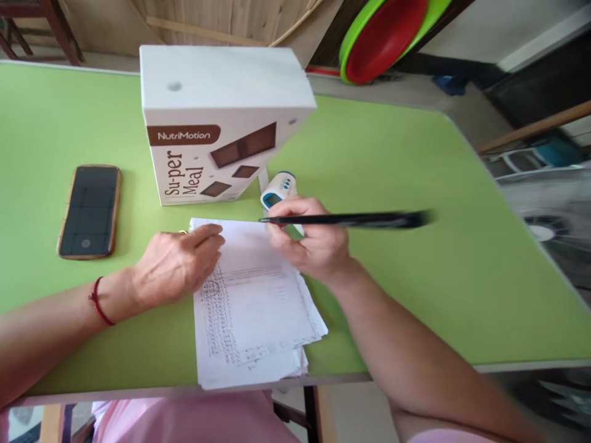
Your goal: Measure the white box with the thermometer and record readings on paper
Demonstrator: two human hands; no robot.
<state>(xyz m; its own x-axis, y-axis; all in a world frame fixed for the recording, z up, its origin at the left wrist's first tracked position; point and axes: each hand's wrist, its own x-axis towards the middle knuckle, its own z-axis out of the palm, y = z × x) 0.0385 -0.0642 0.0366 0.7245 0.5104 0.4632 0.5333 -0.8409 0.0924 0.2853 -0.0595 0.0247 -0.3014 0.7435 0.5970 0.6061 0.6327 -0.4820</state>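
Observation:
A slim black pen [341,219] sits in the fingers of my right hand [318,240]. It lies nearly level, its tip toward the left and its far end smeared by motion. Under both hands is a stack of papers [258,320] with handwriting along its left side and uneven edges. My left hand [178,264] rests on the upper left part of the stack with its fingers curled together; their undersides are hidden. Just behind my right hand, and partly covered by it, is a white and blue device [280,186] with a small display.
A white NutriMotion box [194,132] stands upright behind the papers. To the left lies a phone [88,212] with a dark screen on the green table [415,289]. Beyond the table's right edge is a fan [542,227]. Red and green basins [385,40] lean at the back.

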